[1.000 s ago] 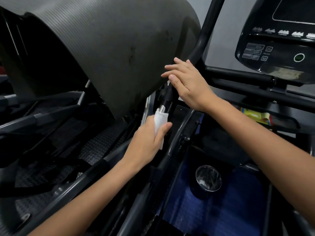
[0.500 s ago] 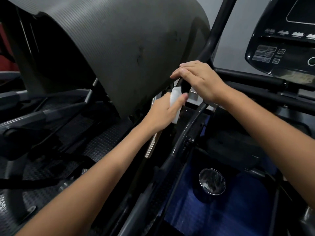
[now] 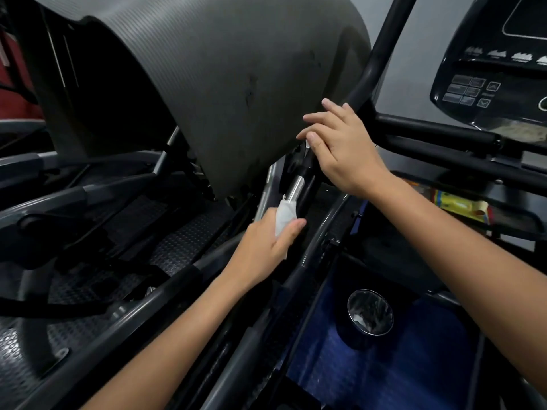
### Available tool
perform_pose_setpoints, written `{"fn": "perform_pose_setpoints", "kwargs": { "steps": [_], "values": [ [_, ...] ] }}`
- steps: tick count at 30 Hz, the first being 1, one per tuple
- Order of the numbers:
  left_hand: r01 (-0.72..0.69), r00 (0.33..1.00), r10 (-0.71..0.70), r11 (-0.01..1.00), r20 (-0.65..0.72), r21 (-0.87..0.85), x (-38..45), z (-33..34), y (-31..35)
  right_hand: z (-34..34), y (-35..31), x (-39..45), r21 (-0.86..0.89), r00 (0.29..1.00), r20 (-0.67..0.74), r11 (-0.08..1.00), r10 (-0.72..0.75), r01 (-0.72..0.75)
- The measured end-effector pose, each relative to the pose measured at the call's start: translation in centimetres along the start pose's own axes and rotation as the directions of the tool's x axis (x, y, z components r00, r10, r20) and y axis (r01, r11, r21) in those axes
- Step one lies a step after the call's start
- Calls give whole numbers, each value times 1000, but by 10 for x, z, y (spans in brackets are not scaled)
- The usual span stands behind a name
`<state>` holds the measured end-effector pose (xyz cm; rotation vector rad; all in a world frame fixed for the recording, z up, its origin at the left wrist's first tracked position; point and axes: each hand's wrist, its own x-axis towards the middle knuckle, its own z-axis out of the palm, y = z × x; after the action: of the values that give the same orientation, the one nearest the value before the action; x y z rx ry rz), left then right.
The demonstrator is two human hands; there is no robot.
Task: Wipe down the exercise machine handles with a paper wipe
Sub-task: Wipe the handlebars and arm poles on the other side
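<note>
A black machine handle with a shiny chrome section slants down from upper right to lower left in the middle of the view. My left hand grips a white paper wipe, wrapped round the bar just below the chrome part. My right hand rests higher up where the handle meets the big cover, fingers fairly straight and spread against the cover's edge.
A large ribbed grey cover fills the upper left. A console with buttons sits at the upper right above black crossbars. A round metal cup stands on blue flooring. Studded footplates lie at left.
My left hand slid the wipe back down the bar from just under my right hand, uncovering the chrome section. My right hand stayed at the top, its fingers straighter now.
</note>
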<state>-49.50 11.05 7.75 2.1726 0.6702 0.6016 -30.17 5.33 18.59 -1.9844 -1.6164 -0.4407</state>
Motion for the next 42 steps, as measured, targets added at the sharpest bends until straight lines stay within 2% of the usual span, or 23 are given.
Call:
{"fn": "perform_pose_setpoints", "kwargs": {
  "steps": [6, 10, 16, 19, 21, 26, 29, 32, 37, 42],
  "values": [
    [66, 995, -66, 998, 74, 3, -42, 0, -36, 14, -9, -28, -80, 981, -66, 981, -182, 177],
    [60, 992, -64, 997, 106, 37, -35, -7, -24, 14, -13, -38, -17, 982, -92, 986, -167, 166],
    [-21, 999, 25, 993, -30, 120, 11, -3, 28, 9, -16, -39, -49, 982, -63, 983, -177, 174],
    [-68, 987, 89, 986, -136, 154, 12, 7, 33, 10, -20, -40, -54, 984, -40, 984, -173, 171],
    [-79, 982, 100, 988, -158, 136, 3, 10, 27, 12, -23, -41, -64, 985, -30, 983, -172, 170],
    [41, 999, -41, 999, 17, 18, -25, -1, -8, 17, -31, -46, -133, 984, 11, 975, -180, 180],
    [80, 992, -74, 995, 104, -55, -42, -3, -33, 22, -35, -50, -175, 982, 9, 967, -186, 185],
    [90, 988, -80, 993, 134, -74, -57, -3, -47, 25, -37, -52, -177, 984, 3, 968, -180, 178],
    [62, 994, -58, 997, 89, -42, -56, -4, -35, 20, -33, -50, -140, 986, 35, 976, -163, 166],
    [-31, 998, 36, 996, -59, 82, -11, 1, 12, 5, -25, -37, -32, 996, -11, 996, -84, 84]
  ]
}}
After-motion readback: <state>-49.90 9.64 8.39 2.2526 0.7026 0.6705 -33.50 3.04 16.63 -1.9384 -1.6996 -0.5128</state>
